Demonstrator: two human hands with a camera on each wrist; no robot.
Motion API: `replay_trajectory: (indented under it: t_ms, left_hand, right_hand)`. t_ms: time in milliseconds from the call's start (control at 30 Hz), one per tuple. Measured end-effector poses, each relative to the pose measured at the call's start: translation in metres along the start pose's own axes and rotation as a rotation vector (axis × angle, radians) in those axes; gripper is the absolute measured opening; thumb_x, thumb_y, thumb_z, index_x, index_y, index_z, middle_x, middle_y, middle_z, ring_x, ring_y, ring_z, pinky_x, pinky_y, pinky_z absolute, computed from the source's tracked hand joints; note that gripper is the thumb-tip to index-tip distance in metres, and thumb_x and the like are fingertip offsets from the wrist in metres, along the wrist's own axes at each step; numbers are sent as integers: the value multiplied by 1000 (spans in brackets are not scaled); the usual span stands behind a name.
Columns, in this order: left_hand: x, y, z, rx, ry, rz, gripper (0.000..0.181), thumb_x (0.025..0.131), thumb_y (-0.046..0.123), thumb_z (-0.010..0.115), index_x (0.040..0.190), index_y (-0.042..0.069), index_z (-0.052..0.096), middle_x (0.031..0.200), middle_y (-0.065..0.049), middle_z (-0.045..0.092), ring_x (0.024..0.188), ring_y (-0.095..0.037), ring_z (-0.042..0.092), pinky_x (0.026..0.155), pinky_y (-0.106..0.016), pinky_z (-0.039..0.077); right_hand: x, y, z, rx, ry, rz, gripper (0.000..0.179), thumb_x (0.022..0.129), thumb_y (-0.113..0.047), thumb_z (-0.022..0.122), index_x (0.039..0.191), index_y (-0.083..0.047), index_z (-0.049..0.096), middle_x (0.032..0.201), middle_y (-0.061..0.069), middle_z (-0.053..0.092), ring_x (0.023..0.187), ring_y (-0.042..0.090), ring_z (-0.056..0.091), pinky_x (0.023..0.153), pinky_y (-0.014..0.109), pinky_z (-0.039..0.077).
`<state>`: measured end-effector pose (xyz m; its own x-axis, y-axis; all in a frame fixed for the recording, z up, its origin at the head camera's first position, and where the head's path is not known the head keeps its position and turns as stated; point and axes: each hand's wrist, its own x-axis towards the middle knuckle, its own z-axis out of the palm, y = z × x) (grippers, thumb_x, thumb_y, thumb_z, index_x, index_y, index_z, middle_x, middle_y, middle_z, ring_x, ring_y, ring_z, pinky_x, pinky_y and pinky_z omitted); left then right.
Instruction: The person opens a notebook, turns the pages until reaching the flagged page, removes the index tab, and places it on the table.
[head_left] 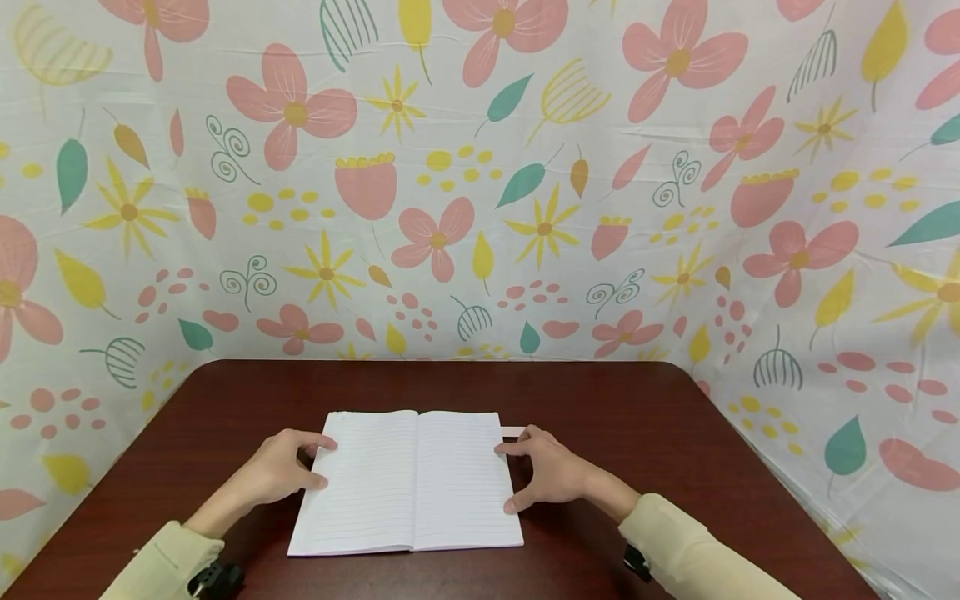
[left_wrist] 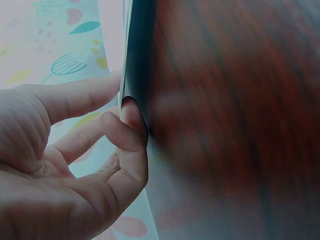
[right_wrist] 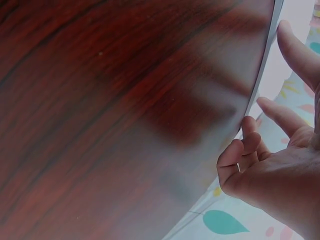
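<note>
Head view: open lined notebook (head_left: pixel 367 492) lies on dark red table (head_left: pixel 615 396); left hand (head_left: pixel 276 468) pinches its left edge, one finger (left_wrist: pixel 133 113) tucked under; right hand (head_left: pixel 557 471): thumb (head_left: pixel 521 502) and pointing finger (head_left: pixel 513 449) touch right edge, cannot tell if it grips; pale strip (head_left: pixel 513 432) sticks out near right hand; flowery cloth (head_left: pixel 442 150) behind.

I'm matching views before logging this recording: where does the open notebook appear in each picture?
Head: the open notebook lies below centre, slightly left, between the left hand and right hand.
Left wrist: the open notebook shows edge-on, upper part, left of centre.
Right wrist: the open notebook shows at upper right, its edge slanting down toward the fingers.
Shared landmark: the dark red tabletop, visible in all three.
</note>
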<state>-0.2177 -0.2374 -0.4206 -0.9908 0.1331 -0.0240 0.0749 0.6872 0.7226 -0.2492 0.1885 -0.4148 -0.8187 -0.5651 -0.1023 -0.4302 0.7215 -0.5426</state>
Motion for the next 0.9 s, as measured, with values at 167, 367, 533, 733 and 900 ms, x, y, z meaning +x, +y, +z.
replay_trajectory:
  t_ms: [167, 367, 533, 733, 900]
  left_hand:
    - [0, 0, -1, 4, -4, 9, 45, 77, -4, 89, 120, 0, 75, 106, -14, 61, 72, -22, 54, 65, -37, 51]
    - [0, -1, 0, 3, -5, -7, 45, 78, -3, 89, 121, 2, 76, 106, -13, 62, 74, -22, 55, 66, -37, 52]
    - [0, -1, 0, 4, -11, -4, 45, 77, -3, 89, 120, 2, 76, 104, -12, 62, 74, -22, 55, 66, -37, 52]
    - [1, -1, -1, 17, -13, -8, 45, 77, -3, 90, 120, 2, 76, 106, -13, 63, 80, -23, 56, 68, -37, 53]
    - [1, -1, -1, 14, -12, -4, 45, 77, -3, 90, 120, 2, 76, 105, -12, 63, 77, -22, 56, 67, -37, 52]
  right_hand:
    - [1, -2, 1, -9, 3, -9, 83, 74, -32, 98, 146, -7, 64, 118, 10, 51, 111, 29, 47, 88, 47, 46]
    - [2, -5, 2, 0, -1, -7, 82, 75, -31, 98, 146, -8, 63, 119, 11, 51, 112, 28, 46, 87, 47, 46]
    - [4, -6, 4, 8, 3, -9, 82, 75, -31, 98, 146, -9, 64, 121, 11, 51, 113, 29, 46, 86, 48, 47]
    - [6, -9, 5, 7, 7, -25, 82, 75, -32, 98, 146, -7, 64, 121, 11, 51, 111, 28, 45, 86, 47, 45]
    - [9, -11, 6, -1, 12, -36, 82, 75, -32, 98, 145, -6, 64, 119, 10, 51, 108, 25, 45, 84, 45, 45]
